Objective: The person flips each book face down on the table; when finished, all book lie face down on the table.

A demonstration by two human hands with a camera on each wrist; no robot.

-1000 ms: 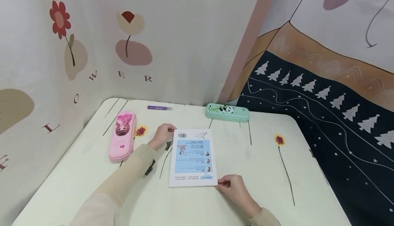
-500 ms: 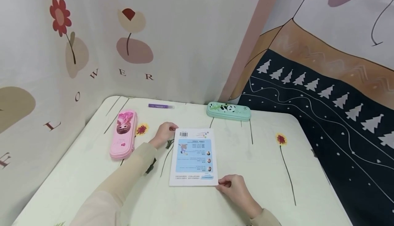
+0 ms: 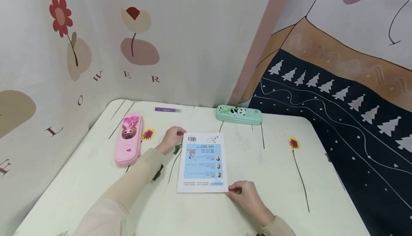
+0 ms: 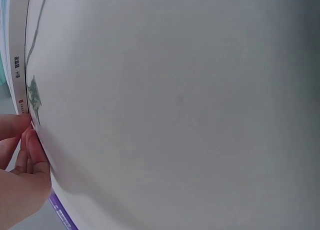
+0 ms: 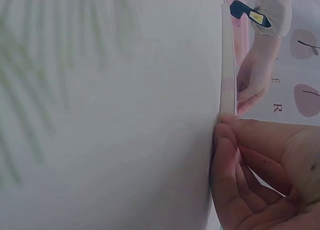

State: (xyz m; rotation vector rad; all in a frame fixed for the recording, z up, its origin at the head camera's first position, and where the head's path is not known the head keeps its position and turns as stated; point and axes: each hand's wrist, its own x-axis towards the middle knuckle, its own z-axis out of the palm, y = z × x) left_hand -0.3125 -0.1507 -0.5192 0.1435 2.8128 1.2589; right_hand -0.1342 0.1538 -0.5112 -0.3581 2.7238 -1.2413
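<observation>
Book lies flat, back cover up, on the table, barcode at the end away from the person.

Left hand sits at the book's far left corner. Fingers curled against the edge there; the left wrist view shows the fingertips pressed to the spine side, thumb just above them. Grip looks clamped lightly on that corner.

Right hand is at the near right corner. The right wrist view shows thumb and fingers pinching the book's edge, so that grip is closed on the book too. The two hands hold diagonally opposite corners; the book stays flat on the table between them.

Around the left hand: pink pencil case just to its left, lying lengthwise, not touching. Purple pen beyond the hand, near the wall. Green pencil case with a panda print lies past the book's far end, to the right of the left hand, well apart from the right hand.

Both sleeves beige. Table cover is pale with flower prints.
</observation>
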